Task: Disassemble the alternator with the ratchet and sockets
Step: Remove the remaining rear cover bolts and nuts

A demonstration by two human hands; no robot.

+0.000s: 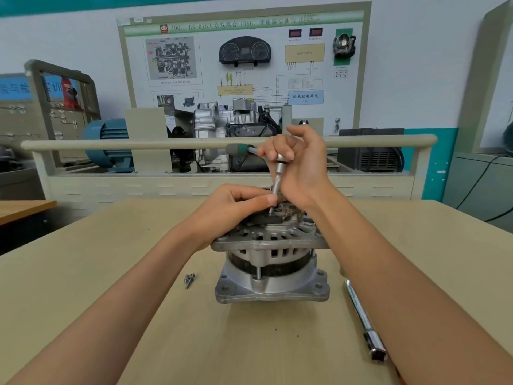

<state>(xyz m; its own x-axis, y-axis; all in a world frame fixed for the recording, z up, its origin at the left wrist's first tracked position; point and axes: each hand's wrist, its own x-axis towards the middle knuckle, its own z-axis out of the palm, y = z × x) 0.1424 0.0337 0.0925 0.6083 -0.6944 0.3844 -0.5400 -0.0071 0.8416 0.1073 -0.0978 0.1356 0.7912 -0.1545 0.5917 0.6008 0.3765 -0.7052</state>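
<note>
workbench (111,273), alternator (270,262) upright, right hand (301,165) gripping ratchet (279,168)

the ratchet (278,166) in the right hand (299,165) is silver, with a grey and green handle. under both hands the alternator (270,262) is silver-grey with a black band in the middle. the table (83,273) below is light beige. near the right forearm lies a shiny chrome extension bar (365,320).
</note>
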